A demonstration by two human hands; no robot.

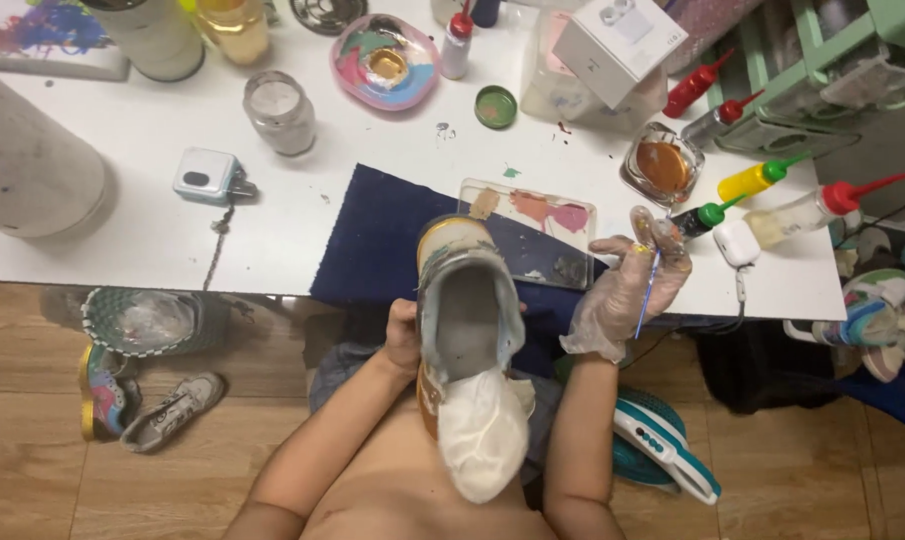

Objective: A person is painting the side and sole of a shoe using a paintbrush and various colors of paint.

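Gripping a shoe (469,320) sole-up over the lap, the left hand (403,335) clasps its side just past the table (152,150) edge. The gloved right hand (627,290) pinches a thin brush (649,290) beside the paint palette (532,215), bottles crowding its right.

A small white box (619,38), square-edged with a grey picture of its contents on the lid, sits tilted on top of a pale translucent container (552,85) at the far edge of the white surface (152,230). No label, sign or lit screen shows clearly elsewhere.
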